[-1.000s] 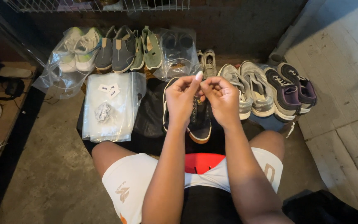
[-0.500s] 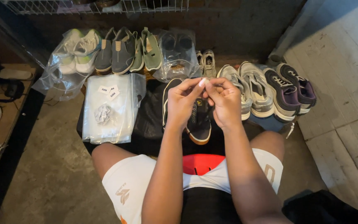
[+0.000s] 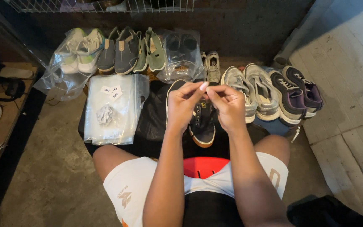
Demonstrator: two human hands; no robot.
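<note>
Rough grey concrete floor [image 3: 43, 176] under a seated person in white shorts [image 3: 131, 189]. Along the dark wall, a row of shoes: 2 crinkled clear bags [image 3: 70, 59] holding pairs, grey canvas slip-ons [image 3: 118, 52], grey mesh trainers [image 3: 253, 90], purple trainers [image 3: 299, 92]. A flat clear plastic bag [image 3: 114, 109] with 2 small white square labels near its top lies left of the hands. Left hand [image 3: 181, 103] and right hand [image 3: 230, 105] meet fingertip to fingertip, pinching something too small to tell, just above a dark lace-up sneaker [image 3: 202, 126] with a tan sole
</note>
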